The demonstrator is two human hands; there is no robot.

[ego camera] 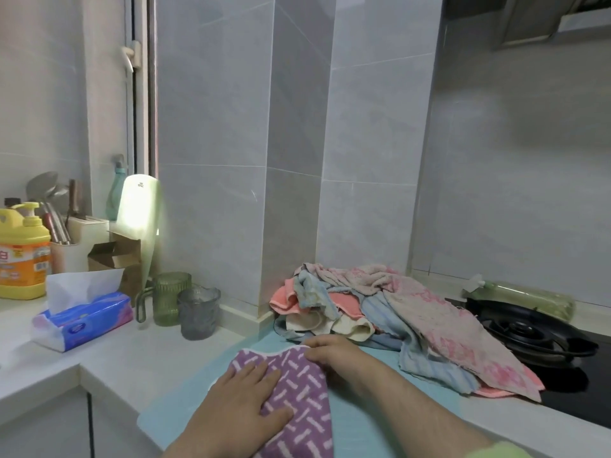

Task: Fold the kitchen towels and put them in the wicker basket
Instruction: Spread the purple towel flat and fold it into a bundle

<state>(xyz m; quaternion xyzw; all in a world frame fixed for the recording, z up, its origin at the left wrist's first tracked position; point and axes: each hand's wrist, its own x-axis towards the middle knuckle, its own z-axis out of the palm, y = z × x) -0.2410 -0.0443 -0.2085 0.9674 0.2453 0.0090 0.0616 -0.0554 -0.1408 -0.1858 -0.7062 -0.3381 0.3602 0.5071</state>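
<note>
The purple towel (304, 391) is stretching lengthwise away; left hand (244, 398) is pressing it flat, right hand (334, 352) pinching its far edge.

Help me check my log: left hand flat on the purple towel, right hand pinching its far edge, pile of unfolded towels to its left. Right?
One slip: the head view shows the pile of towels lying to the right of the purple towel. The left hand does lie flat on it, and the right hand pinches its far edge.
</note>
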